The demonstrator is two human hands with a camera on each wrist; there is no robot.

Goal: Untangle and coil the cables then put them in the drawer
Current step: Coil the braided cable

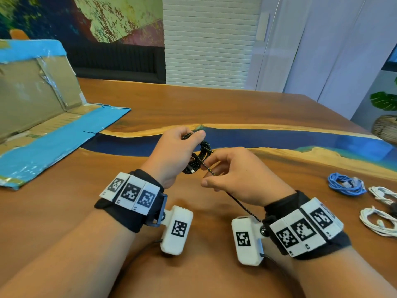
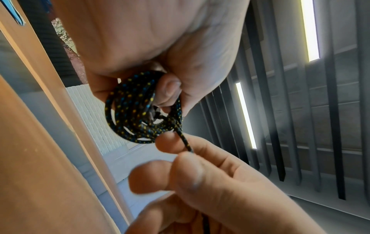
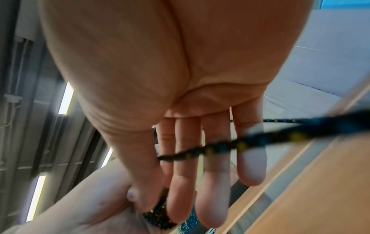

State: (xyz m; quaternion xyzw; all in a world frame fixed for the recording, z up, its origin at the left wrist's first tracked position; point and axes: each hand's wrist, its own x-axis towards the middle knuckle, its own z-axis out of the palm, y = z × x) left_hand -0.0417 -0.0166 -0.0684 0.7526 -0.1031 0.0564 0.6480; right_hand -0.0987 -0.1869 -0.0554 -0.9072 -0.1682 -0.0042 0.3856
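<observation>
A black braided cable flecked with yellow and blue is wound into a small coil. My left hand grips that coil above the table, its thumb on top and its fingers curled through the loops. From the coil a loose strand runs to my right hand, which pinches it between thumb and index finger. In the right wrist view the strand crosses my other fingers, which lie fairly straight. The strand then trails down under my right wrist. No drawer is clearly in view.
A coiled blue cable and two bundles of white cable lie at the right on the wooden table. An opened cardboard box edged in blue tape stands at the left. A wicker planter stands beyond the right edge.
</observation>
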